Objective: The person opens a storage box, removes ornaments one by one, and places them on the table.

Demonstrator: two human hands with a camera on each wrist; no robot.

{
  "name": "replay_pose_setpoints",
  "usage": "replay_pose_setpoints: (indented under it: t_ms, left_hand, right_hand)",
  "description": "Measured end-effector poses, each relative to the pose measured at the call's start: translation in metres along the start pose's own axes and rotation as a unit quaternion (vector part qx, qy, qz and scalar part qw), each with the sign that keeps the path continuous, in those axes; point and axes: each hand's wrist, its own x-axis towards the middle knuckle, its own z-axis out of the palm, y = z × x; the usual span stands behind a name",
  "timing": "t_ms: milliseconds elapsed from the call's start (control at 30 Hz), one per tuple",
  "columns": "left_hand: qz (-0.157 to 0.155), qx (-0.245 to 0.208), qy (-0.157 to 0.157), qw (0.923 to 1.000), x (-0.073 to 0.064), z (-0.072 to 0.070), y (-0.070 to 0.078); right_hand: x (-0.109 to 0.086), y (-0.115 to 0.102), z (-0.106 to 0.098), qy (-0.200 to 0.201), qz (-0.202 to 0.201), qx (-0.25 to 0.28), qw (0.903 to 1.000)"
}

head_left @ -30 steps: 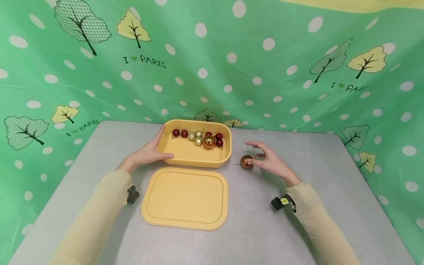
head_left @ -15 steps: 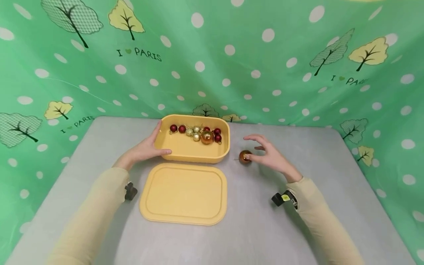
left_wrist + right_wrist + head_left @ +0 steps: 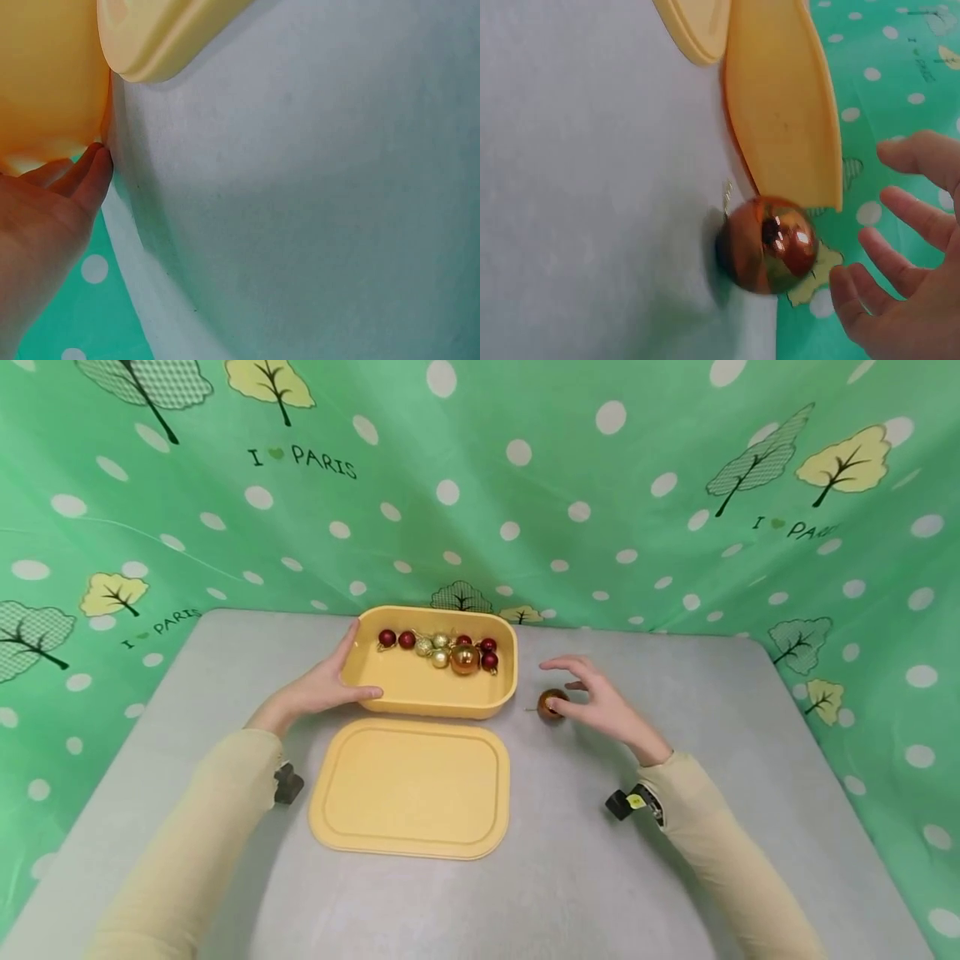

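My left hand (image 3: 318, 685) holds the left end of a yellow plastic box (image 3: 412, 697), thumb over the front rim and fingers along the outer wall. In the left wrist view, fingertips (image 3: 94, 161) press against that wall. Glossy copper-brown Christmas bauble (image 3: 551, 704) with a short gold cord lies on the table right of the box. Over it hovers my right hand (image 3: 600, 700), fingers spread and thumb overlapping the ball in the head view. The right wrist view shows a gap between the hand (image 3: 907, 277) and the bauble (image 3: 769, 244).
Inside the box are several small dark red baubles (image 3: 407, 639), pale gold ones (image 3: 439, 657) and a larger gold-orange bauble (image 3: 465, 659). A flat yellow lid (image 3: 409, 789) lies in front of it on the grey table (image 3: 570, 877). Green printed cloth (image 3: 480, 552) hangs behind.
The head view has tilted downward, so everything sits higher in it. My right hand has edged slightly left over the copper-brown bauble. My left hand stays on the box.
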Motion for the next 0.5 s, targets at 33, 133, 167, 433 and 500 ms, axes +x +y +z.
replay_pose_setpoints:
  t_ms: [33, 133, 167, 433, 500]
  left_hand:
    - [0.001, 0.0, -0.001, 1.0, 0.001, 0.0, 0.0]
    - [0.005, -0.003, -0.002, 1.0, 0.001, 0.0, 0.0]
    - [0.007, -0.004, -0.001, 1.0, 0.002, 0.0, 0.0]
    - [0.014, -0.01, -0.004, 0.9999, 0.003, -0.001, -0.001]
    - [0.015, -0.01, -0.005, 0.9998, 0.003, 0.0, -0.001]
  right_hand:
    - [0.002, -0.002, 0.002, 0.0, 0.001, 0.001, 1.0]
    - [0.009, -0.007, 0.006, 0.01, -0.004, 0.013, 0.9999]
    - [0.012, -0.01, 0.008, 0.014, -0.006, 0.019, 0.9997]
    - [0.034, -0.031, 0.019, 0.037, -0.027, 0.067, 0.9967]
    - [0.039, -0.035, 0.024, 0.04, -0.024, 0.082, 0.9956]
